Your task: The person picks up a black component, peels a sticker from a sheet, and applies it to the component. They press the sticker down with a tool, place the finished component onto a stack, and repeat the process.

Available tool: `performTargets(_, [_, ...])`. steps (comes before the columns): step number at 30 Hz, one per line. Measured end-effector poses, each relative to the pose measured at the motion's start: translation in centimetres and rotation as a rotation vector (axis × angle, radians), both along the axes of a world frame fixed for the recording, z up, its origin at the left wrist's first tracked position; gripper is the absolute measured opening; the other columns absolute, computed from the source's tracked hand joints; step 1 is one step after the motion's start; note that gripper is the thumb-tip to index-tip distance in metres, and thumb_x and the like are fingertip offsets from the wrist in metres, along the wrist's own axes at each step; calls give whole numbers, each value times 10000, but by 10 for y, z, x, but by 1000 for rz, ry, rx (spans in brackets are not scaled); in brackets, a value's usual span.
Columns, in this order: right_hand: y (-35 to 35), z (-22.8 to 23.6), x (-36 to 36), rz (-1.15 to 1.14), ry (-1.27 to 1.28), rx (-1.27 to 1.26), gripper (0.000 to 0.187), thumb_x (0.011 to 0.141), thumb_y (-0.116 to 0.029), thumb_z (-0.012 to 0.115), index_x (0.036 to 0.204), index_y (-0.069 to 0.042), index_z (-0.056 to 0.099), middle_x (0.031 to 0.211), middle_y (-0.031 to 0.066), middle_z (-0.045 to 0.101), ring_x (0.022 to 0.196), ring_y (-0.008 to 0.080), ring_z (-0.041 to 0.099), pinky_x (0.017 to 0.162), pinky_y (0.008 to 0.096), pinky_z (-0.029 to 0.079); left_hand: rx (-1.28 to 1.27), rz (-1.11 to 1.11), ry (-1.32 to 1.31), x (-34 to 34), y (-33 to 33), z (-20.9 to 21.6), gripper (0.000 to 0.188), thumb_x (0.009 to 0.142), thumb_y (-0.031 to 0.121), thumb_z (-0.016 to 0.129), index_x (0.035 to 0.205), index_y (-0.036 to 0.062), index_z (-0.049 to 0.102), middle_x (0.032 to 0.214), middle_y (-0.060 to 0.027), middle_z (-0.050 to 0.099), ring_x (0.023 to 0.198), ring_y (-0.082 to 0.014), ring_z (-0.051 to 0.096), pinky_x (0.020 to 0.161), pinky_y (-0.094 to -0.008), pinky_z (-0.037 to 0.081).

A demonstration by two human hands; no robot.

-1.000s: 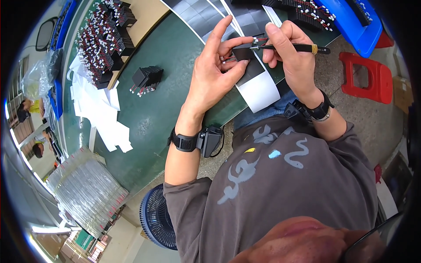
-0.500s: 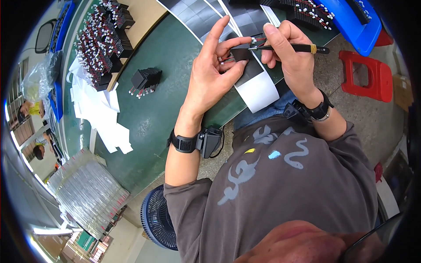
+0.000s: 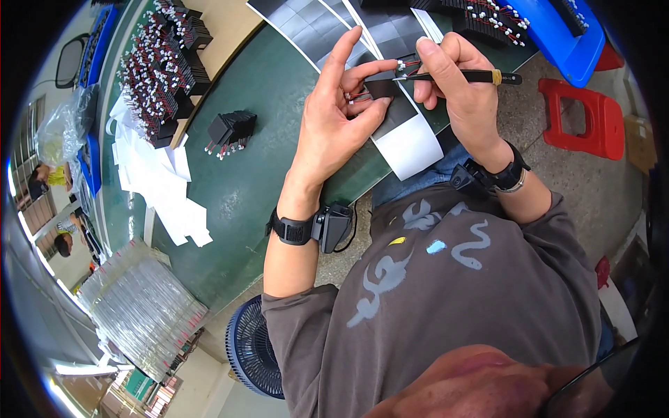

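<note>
My left hand [image 3: 329, 129] pinches a small flat black block [image 3: 380, 88] with thin red and black wires, its thumb on the near edge and its index finger stretched up and away. In my right hand [image 3: 465, 94] is a pair of tweezers [image 3: 481, 76] with dark handles and a yellowish band; the tips touch or almost touch the block's right edge. Wires with small white connectors [image 3: 403, 65] stick out between the two hands. Beneath them lies a strip of black stickers [image 3: 412, 148], its bare white backing curling over the table's near edge.
On the green table [image 3: 230, 188] stand a small stack of black blocks [image 3: 232, 128], white paper scraps [image 3: 157, 188] and a tray of many wired blocks [image 3: 164, 76]. Sticker sheets [image 3: 306, 31] lie beyond my hands. A blue bin [image 3: 564, 42] and red stool [image 3: 585, 122] are at right.
Both hands stay almost in place on the block and the tweezers. The view has shifted very slightly; nothing has been let go or picked up.
</note>
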State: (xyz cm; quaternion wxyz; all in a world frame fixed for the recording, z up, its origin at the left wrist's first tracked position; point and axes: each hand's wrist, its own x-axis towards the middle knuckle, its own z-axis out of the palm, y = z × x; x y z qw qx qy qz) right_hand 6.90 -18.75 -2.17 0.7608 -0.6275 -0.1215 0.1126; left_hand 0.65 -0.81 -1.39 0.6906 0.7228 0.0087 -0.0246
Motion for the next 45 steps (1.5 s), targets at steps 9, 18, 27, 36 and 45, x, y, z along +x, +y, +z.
performTargets(9, [0,1,1,2,5,-14,305,1000,-239,621,753,-89,523,661,38,617,565,51,569,513,178,436,-19,-2,-7,0,-1,0,834,828,-93,611,1554,113,256,1246,-117,660,993,-81,619,769,-194,530])
performTargets(18, [-4,1,0,-3,26,15,303,999,-249,620,757,-95,523,660,40,617,559,53,563,515,181,441,36,-13,-1,-1,1,0,832,830,-99,610,1553,105,252,1243,-122,660,998,-88,619,786,-205,540])
performTargets(27, [0,0,0,12,16,1,304,998,-256,623,760,-93,527,659,38,618,558,52,564,517,181,446,-8,-4,-19,0,-1,1,822,859,-107,620,1559,91,238,1270,-152,635,765,-15,537,708,-155,477])
performTargets(36, [0,0,0,-14,-33,-46,302,988,-253,641,757,-90,535,649,32,619,542,49,559,511,175,438,-21,-7,-9,0,-1,0,828,837,-99,610,1552,106,246,1246,-137,654,1039,-119,636,831,-232,562])
performTargets(45, [0,-2,0,-15,-68,-64,291,978,-230,657,754,-86,538,642,21,615,536,39,550,500,173,424,-63,-5,-17,0,-2,-1,824,848,-110,609,1554,97,237,1247,-144,646,1016,-111,631,823,-219,556])
